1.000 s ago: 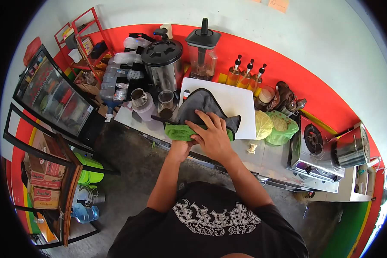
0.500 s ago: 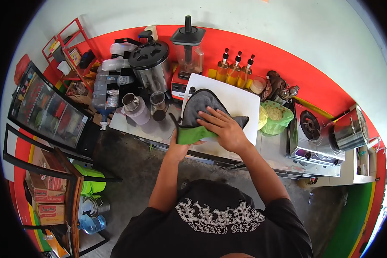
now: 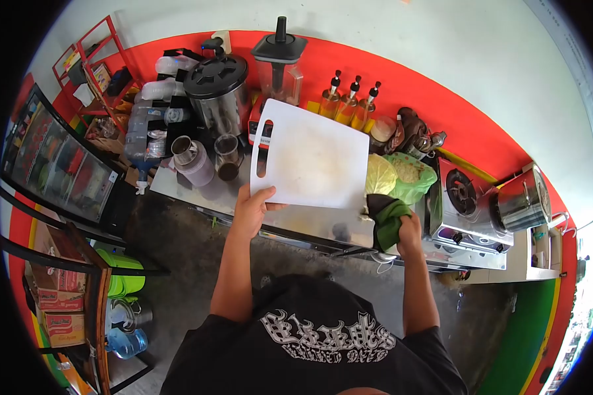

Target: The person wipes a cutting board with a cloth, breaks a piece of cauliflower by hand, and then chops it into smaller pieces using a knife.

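My left hand (image 3: 250, 210) grips the lower left corner of a white cutting board (image 3: 316, 158), which is raised and tilted over the steel counter (image 3: 296, 222). The board has a slot handle on its left side and a faint yellowish stain in its middle. At the board's lower right corner, my right hand (image 3: 409, 232) is closed around a bunched green and dark grey cloth (image 3: 390, 222). Just right of the board lie a cabbage (image 3: 380, 175) and a green plastic bag (image 3: 412, 179).
Behind the board stand a blender (image 3: 279, 62), a large steel dispenser (image 3: 217, 92) and several oil bottles (image 3: 346, 107). A metal shaker (image 3: 191, 161) and a glass (image 3: 227, 158) are on the left. A gas stove (image 3: 464, 197) with a steel pot (image 3: 524, 201) is at the right.
The cloth has left the board's surface and moved right and down in my right hand. The board is now raised and tilted, with my left hand at its lower left corner. The view has shifted slightly.
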Tool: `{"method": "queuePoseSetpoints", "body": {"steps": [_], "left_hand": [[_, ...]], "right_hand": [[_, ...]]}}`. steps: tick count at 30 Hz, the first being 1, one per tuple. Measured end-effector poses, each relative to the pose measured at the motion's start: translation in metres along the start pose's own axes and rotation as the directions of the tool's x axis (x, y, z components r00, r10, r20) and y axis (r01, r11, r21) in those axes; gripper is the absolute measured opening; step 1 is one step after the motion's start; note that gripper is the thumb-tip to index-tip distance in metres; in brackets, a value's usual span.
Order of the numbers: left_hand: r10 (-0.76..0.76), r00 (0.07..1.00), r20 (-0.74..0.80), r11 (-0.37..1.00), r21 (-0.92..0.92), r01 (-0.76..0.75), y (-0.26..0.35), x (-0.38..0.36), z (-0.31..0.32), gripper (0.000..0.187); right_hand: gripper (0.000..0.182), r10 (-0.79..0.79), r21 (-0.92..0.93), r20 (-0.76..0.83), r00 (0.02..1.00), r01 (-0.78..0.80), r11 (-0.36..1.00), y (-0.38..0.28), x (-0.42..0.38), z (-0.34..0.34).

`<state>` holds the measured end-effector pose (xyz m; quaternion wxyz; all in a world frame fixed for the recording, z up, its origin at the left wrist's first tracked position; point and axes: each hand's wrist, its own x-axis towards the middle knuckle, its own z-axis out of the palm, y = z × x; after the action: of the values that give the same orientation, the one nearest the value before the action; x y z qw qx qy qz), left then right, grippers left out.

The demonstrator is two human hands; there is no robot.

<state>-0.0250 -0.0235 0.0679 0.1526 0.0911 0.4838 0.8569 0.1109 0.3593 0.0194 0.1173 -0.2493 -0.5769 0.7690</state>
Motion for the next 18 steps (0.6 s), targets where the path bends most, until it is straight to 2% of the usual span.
{"method": "queuePoseSetpoints", "body": {"steps": [1,3,4,5,7,8,9,10,11,13,15,17,18], "left_hand": [[0.004,1.0,0.004,1.0,-0.001,-0.004,-0.003,0.001,0.002,0.043],[-0.042,0.999,-0.015,0.996,0.073,0.043,-0.012,0.004,0.005,0.044],[-0.026,1.0,0.004,0.999,0.046,0.026,-0.017,0.004,0.011,0.043],[-0.035,0.999,0.011,0.998,0.052,0.035,-0.02,0.004,0.018,0.043],[-0.09,0.996,0.027,0.996,0.015,0.09,-0.028,0.001,0.031,0.041],[-0.105,0.993,0.045,0.994,-0.018,0.106,-0.033,-0.002,0.037,0.039],[-0.121,0.991,0.055,0.993,-0.005,0.121,-0.041,-0.002,0.042,0.039],[-0.051,0.998,-0.025,0.994,-0.101,0.048,-0.05,-0.002,0.046,0.038],[0.014,0.994,-0.112,0.982,-0.188,-0.035,-0.055,-0.002,0.047,0.036],[0.042,0.987,-0.158,0.983,-0.172,-0.069,-0.053,0.0,0.048,0.034],[0.008,0.966,-0.258,0.983,-0.177,-0.055,-0.053,-0.001,0.046,0.033],[0.031,0.979,-0.201,0.986,-0.156,-0.063,-0.053,-0.002,0.039,0.037],[0.021,0.982,-0.186,0.978,-0.199,-0.059,-0.049,0.004,0.038,0.042]], "right_hand": [[0.036,-0.006,0.0,0.0,1.0,0.006,1.0,-0.01,-0.004,0.012],[0.031,-0.05,0.203,-0.226,0.973,0.097,0.974,-0.026,-0.014,0.047],[0.032,-0.134,0.229,-0.224,0.965,0.185,0.956,-0.029,-0.018,0.069],[0.031,-0.267,0.125,-0.12,0.956,0.282,0.951,-0.039,-0.03,0.095],[0.037,-0.407,-0.097,0.235,0.883,0.438,0.894,-0.041,-0.041,0.125],[0.051,-0.433,-0.389,0.366,0.823,0.559,0.732,-0.052,-0.052,0.153],[0.066,-0.454,-0.356,0.493,0.742,0.648,0.673,-0.064,-0.068,0.183],[0.071,-0.47,-0.393,0.702,0.535,0.842,0.37,-0.055,-0.062,0.191],[0.071,-0.479,-0.399,0.688,0.545,0.835,0.378,-0.044,-0.065,0.194],[0.07,-0.452,-0.519,0.736,0.504,0.849,0.103,-0.025,-0.073,0.197],[0.064,-0.43,-0.522,0.75,0.502,0.849,0.082,-0.024,-0.074,0.183],[0.057,-0.351,-0.49,0.811,0.467,0.871,0.028,-0.024,-0.077,0.165],[0.052,-0.339,-0.496,0.825,0.452,0.867,-0.05,-0.023,-0.078,0.156]]}}
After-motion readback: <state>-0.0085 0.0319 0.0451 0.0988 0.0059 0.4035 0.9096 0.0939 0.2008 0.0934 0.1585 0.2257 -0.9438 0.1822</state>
